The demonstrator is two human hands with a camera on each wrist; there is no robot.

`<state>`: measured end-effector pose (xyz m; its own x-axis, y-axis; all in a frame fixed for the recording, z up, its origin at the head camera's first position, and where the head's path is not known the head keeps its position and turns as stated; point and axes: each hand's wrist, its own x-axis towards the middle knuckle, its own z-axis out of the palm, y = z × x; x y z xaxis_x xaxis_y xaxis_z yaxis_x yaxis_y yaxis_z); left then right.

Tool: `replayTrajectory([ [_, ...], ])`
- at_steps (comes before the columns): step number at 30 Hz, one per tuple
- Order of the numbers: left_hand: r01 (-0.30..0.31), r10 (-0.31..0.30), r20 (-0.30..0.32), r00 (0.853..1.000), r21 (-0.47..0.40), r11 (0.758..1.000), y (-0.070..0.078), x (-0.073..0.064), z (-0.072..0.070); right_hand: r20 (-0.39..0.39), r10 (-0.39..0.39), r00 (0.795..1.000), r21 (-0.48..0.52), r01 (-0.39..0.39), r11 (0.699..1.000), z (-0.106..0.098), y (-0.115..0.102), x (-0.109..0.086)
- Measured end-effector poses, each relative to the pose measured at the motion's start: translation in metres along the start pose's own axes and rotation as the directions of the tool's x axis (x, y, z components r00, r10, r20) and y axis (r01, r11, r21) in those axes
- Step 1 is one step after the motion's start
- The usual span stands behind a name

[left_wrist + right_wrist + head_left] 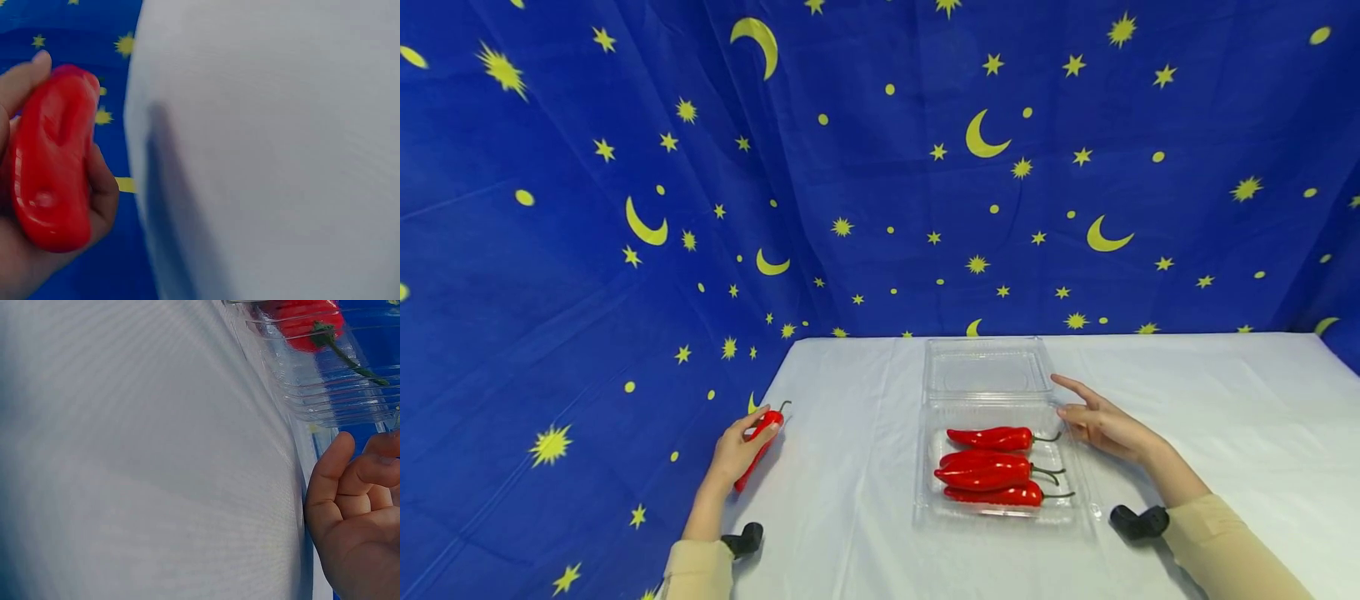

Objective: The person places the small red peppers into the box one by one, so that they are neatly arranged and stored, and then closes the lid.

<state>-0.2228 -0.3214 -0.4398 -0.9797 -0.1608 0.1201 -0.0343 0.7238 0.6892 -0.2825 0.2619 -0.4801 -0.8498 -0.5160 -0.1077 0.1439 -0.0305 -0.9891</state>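
At the table's left edge my left hand point(739, 450) grips a red chili pepper point(762, 446) between thumb and fingers, its green stem pointing away from me. The left wrist view shows the same glossy pepper point(55, 169) from its rounded end, raised above a shadow on the cloth. Several more red peppers point(988, 471) lie crosswise in a clear plastic clamshell box point(929, 508), stems to the right. My right hand point(1105, 427) is beside the box's upper right corner, fingers loosely extended and holding nothing. In the right wrist view its fingertips are close to the ribbed wall point(306, 403).
The box's clear lid point(988, 371) is folded back flat toward the far edge of the white-covered table point(850, 517). Blue cloth point(880, 183) with yellow stars and moons hangs behind and along the left. A black wrist camera point(1138, 523) sits by each forearm.
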Motion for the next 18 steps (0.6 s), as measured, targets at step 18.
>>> replayTrajectory([
  [18, -0.33, 0.332, -0.003, 0.943, -0.138, 0.934, 0.122, 0.03, -0.019, 0.005, 0.007, 1.0, 0.003, -0.007, 1.0, -0.003, -0.001, 0.001],
])
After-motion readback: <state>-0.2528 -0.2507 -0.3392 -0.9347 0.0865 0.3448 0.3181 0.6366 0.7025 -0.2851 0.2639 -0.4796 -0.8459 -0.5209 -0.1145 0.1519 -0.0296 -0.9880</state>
